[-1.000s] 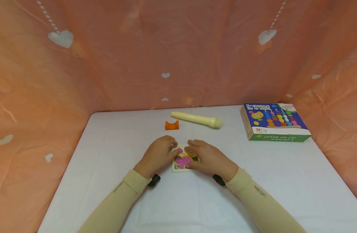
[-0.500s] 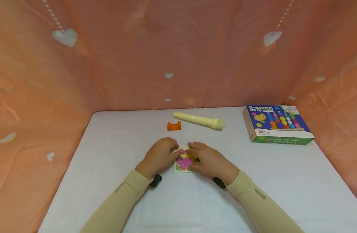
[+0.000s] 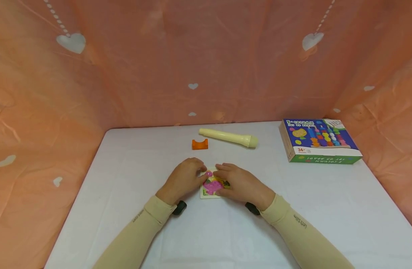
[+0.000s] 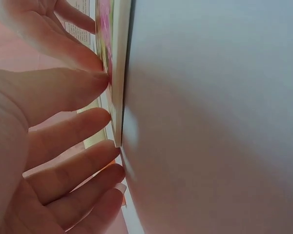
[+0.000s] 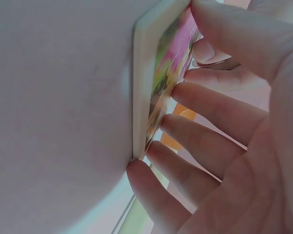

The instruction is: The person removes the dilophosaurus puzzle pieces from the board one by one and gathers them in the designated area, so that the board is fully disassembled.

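Between the two hands a small square picture board [image 3: 211, 188] lies flat on the white table, with a pink dinosaur on its face and a pale raised border. My left hand [image 3: 184, 177] is at its left side; in the left wrist view the thumb [image 4: 90, 85] touches the face and the other fingertips line up along the edge. From the right, my right hand [image 3: 244, 185] covers part of the picture. Its spread fingers [image 5: 205, 129] touch the board's face and far edge in the right wrist view, the thumb at the near side. Neither hand is curled round the board.
Beyond the hands lie an orange plastic piece [image 3: 200, 144] with a curved notch and a cream toy microphone [image 3: 227, 137]. A bead-set box [image 3: 320, 141] stands at the back right. An orange cloth [image 3: 219, 67] with hearts hangs behind the table [image 3: 226, 239].
The head view shifts slightly. Both hands stay on the picture board in nearly the same pose.
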A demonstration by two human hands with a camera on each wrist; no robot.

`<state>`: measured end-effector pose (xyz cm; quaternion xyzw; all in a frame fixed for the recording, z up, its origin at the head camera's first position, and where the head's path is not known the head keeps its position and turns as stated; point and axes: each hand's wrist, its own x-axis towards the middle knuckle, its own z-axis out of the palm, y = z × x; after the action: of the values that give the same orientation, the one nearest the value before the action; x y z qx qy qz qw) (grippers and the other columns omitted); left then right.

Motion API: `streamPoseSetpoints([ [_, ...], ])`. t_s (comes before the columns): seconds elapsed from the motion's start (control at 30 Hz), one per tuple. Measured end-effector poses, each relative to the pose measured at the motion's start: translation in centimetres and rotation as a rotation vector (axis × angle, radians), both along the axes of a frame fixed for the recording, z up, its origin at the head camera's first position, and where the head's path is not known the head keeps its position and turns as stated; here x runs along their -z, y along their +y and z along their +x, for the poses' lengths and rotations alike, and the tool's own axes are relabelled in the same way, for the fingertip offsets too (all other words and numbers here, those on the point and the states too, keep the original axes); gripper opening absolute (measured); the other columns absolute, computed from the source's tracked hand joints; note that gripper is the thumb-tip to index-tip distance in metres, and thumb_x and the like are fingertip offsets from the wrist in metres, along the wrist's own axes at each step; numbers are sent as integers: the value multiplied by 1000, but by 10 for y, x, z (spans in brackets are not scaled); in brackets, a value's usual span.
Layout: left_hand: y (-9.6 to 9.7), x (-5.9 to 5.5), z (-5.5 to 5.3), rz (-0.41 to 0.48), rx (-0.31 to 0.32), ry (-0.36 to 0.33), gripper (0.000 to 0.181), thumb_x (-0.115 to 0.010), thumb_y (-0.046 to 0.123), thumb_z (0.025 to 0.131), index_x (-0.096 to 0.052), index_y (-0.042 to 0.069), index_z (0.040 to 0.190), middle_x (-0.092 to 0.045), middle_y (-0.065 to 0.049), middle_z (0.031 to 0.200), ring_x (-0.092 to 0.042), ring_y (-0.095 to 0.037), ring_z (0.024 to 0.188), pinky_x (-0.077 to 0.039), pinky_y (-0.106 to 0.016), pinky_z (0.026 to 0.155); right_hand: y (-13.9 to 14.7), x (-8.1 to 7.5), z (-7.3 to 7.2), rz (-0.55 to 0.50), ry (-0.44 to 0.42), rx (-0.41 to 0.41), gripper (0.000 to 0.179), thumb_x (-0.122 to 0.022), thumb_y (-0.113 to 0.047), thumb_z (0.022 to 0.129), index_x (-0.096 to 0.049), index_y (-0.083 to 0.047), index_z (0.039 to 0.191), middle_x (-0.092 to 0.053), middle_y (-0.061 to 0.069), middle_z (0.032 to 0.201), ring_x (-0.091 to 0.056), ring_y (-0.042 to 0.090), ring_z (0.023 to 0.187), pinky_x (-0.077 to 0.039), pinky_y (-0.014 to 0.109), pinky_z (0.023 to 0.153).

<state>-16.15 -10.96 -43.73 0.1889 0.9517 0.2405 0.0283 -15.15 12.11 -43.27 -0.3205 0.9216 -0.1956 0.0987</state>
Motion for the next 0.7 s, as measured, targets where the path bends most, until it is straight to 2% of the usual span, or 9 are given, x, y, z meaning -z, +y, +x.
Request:
streamPoseSetpoints([
  [0.23, 0, 4, 1, -34, 43, 63, 28, -83, 35, 97, -85, 10, 109, -80, -7, 115, -72, -26, 113, -60, -44, 102, -1, -1, 1, 15, -30, 10, 57, -84, -35, 95, -69, -7, 143, -56, 15, 162, -50, 37, 154, -44, 53, 124],
  [0.37, 1, 5, 2, -45, 46, 106, 29, -84, 37, 96, -85, 9, 106, -80, -7, 110, -73, -25, 108, -60, -44, 100, -1, -1, 1, 21, -29, 12, 57, -84, -35, 95, -69, -7, 143, -56, 15, 162, -50, 37, 153, -44, 53, 124],
  [0.7, 2, 0, 1, -51, 51, 96, 33, -86, 38, 94, -82, 7, 107, -78, -8, 111, -72, -25, 104, -61, -43, 97, -2, -2, -3, 21, -11, -5, 59, -83, -33, 96, -67, -7, 146, -56, 18, 161, -50, 39, 153, -44, 54, 124],
])
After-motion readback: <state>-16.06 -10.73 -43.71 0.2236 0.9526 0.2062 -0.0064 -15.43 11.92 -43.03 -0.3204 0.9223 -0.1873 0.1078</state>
